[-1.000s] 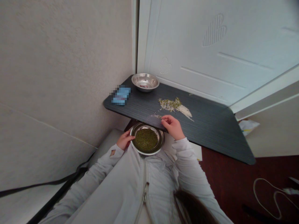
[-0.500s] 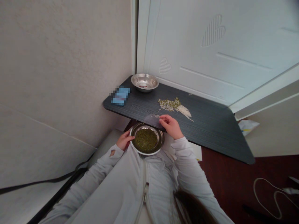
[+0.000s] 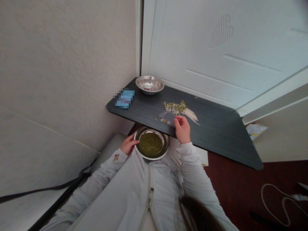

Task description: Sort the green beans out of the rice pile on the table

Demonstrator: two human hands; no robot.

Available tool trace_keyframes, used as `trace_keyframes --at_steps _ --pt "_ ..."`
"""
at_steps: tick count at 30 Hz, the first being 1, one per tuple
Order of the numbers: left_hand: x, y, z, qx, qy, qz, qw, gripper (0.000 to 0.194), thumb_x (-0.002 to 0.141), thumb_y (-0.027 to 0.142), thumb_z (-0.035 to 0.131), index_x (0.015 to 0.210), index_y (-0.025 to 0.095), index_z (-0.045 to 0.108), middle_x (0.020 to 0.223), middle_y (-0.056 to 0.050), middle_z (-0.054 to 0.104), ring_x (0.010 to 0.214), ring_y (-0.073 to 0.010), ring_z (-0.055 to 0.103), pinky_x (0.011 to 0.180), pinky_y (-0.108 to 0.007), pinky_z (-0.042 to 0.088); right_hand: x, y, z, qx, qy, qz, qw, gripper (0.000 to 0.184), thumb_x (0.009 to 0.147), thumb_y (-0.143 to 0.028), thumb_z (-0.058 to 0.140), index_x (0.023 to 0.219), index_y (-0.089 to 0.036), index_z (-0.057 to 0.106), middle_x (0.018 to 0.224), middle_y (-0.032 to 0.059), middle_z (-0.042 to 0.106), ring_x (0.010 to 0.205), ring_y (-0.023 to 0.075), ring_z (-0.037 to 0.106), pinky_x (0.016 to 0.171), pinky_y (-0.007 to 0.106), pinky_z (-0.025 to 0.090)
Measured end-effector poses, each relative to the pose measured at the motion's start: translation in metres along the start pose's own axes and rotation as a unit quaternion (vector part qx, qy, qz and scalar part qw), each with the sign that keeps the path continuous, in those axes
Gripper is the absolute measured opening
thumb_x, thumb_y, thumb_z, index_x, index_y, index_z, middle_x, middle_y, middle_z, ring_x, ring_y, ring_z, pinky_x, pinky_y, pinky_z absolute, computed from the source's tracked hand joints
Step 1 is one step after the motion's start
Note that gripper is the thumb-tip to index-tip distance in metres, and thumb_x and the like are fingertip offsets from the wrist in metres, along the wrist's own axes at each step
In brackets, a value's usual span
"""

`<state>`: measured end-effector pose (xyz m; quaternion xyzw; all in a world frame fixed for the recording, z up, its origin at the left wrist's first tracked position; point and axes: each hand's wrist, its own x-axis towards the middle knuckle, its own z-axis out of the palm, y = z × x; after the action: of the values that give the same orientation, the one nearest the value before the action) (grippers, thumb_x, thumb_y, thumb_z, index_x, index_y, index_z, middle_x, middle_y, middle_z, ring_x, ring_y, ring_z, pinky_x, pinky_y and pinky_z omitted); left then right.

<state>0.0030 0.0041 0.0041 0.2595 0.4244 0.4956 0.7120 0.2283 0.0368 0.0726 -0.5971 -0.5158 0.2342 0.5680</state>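
Steel bowl [image 3: 151, 145] of green beans [image 3: 150, 144] on the person's lap, below the table's near edge, its rim gripped between left hand's [image 3: 128, 144] thumb and fingers; second metal bowl [image 3: 149, 85] at the table's far edge, bean-free, label inside. Right hand [image 3: 182, 129], fingers closed on a clear thin sheet [image 3: 169, 117], is above the near edge, close to the mixed beans and white grains [image 3: 175, 108]; bare dark tabletop [image 3: 221, 134] extends to its right.

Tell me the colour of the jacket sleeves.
Pale grey, plain; the head view shows it.
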Motion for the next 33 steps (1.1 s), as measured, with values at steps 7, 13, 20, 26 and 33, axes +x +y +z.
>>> trace_keyframes --at_steps 7,13,20,26,33 --pt "-0.0012 0.002 0.0013 0.007 0.001 -0.004 1.0 0.049 0.044 0.017 0.066 0.091 0.01 0.056 0.084 -0.006 0.063 0.086 -0.0239 0.053 0.082 -0.037 0.035 -0.0005 0.0004 0.0016 -0.035 -0.009 0.004 0.999 0.02 0.067 -0.03 0.044 0.081 -0.016 0.049 0.068 0.0001 0.051 0.058 0.0089 0.045 0.057 0.023 0.038" --pt "-0.0012 0.0027 0.0014 0.01 0.0 -0.003 1.0 0.047 0.044 0.017 0.066 0.089 0.01 0.057 0.083 -0.006 0.063 0.086 -0.0237 0.053 0.081 -0.037 0.035 -0.0014 -0.0022 -0.0005 -0.042 -0.035 0.007 0.998 0.019 0.066 -0.03 0.045 0.078 -0.017 0.05 0.067 0.0001 0.051 0.058 0.0096 0.045 0.057 0.023 0.037" --pt "-0.0018 0.0031 0.002 0.018 0.003 -0.005 1.0 0.044 0.044 0.017 0.065 0.086 0.01 0.058 0.082 -0.006 0.063 0.086 -0.0236 0.053 0.081 -0.037 0.035 -0.0012 -0.0015 -0.0001 -0.038 -0.03 0.014 0.999 0.018 0.066 -0.03 0.044 0.077 -0.017 0.049 0.066 -0.0003 0.05 0.058 0.0099 0.045 0.057 0.023 0.037" --pt "-0.0031 0.0039 0.0037 0.005 -0.002 -0.008 1.0 0.044 0.043 0.017 0.066 0.086 0.012 0.057 0.082 -0.005 0.063 0.087 -0.024 0.053 0.082 -0.037 0.035 -0.0026 -0.0039 -0.0001 -0.033 -0.071 0.012 0.997 0.015 0.065 -0.029 0.045 0.075 -0.018 0.05 0.065 -0.0007 0.05 0.058 0.0099 0.046 0.058 0.023 0.037" --pt "-0.0025 0.0033 0.0024 0.016 0.004 -0.013 1.0 0.046 0.044 0.018 0.066 0.088 0.011 0.056 0.081 -0.006 0.063 0.085 -0.0242 0.054 0.08 -0.038 0.037 -0.0034 -0.0057 -0.0006 -0.04 -0.068 0.003 0.997 0.016 0.066 -0.029 0.046 0.075 -0.018 0.05 0.066 -0.0005 0.051 0.059 0.0098 0.046 0.058 0.023 0.038"
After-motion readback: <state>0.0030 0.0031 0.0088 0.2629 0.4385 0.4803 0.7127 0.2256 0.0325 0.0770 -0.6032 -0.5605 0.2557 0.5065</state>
